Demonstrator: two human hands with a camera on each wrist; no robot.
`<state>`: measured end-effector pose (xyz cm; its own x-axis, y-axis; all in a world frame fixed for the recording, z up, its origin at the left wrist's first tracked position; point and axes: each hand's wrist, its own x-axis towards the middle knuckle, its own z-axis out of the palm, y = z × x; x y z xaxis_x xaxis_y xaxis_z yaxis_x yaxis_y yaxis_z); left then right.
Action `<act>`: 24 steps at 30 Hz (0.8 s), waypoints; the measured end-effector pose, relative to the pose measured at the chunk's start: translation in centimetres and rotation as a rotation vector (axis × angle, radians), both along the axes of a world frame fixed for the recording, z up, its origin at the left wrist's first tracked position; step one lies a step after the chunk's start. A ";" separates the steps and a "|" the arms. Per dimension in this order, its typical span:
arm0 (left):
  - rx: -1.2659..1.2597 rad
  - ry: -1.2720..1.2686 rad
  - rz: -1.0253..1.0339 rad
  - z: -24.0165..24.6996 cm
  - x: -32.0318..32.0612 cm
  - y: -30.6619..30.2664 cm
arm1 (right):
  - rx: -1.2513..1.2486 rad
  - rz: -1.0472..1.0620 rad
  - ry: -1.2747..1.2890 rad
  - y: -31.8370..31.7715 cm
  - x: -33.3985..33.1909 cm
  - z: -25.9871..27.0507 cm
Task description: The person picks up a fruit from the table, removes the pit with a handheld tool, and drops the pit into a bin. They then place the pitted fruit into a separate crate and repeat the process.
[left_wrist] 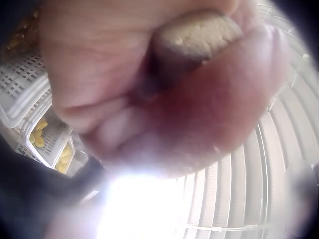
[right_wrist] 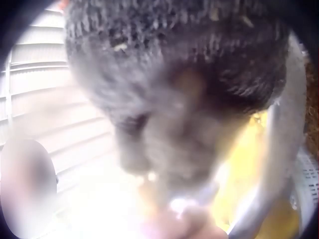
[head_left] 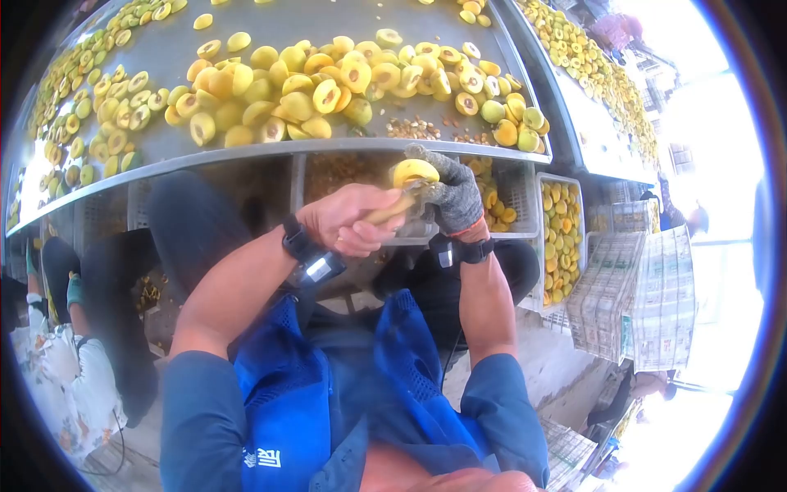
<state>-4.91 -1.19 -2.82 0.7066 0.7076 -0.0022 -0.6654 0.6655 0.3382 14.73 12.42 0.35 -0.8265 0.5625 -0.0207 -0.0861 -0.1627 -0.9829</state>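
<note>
My bare left hand grips the wooden handle of a small tool, its fingers curled round it. In the left wrist view the handle's pale butt end pokes out of the fist. The tool's metal end meets a yellow stone fruit, and its tip is hidden there. My right hand, in a grey knitted glove, holds this fruit from the right side. Close to the lens in the right wrist view, the glove is blurred and covers most of the work. Both hands are just in front of the table's edge.
A metal table bears heaps of halved yellow fruit and loose stones. Beneath and to the right are plastic crates of fruit. Stacked pale crates stand at right. Another person's gloved hand is at far left.
</note>
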 end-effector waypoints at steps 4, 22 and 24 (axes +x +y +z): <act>0.054 0.011 0.038 0.7 -0.5 -0.2 | -0.172 -0.120 0.075 -0.1 -0.4 -1.8; 0.534 2.037 0.595 0.5 0.9 0.5 | 1.055 -0.691 -1.150 7.1 9.1 -1.0; 0.534 2.009 0.619 0.7 1.1 0.2 | 1.272 -0.821 -1.059 8.0 9.1 -0.9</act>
<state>-3.77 -1.00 -2.09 -0.2472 0.9686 -0.0260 0.6878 0.1943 0.6994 23.79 20.39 -0.55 -0.2960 0.8571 0.4216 0.9085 0.3889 -0.1526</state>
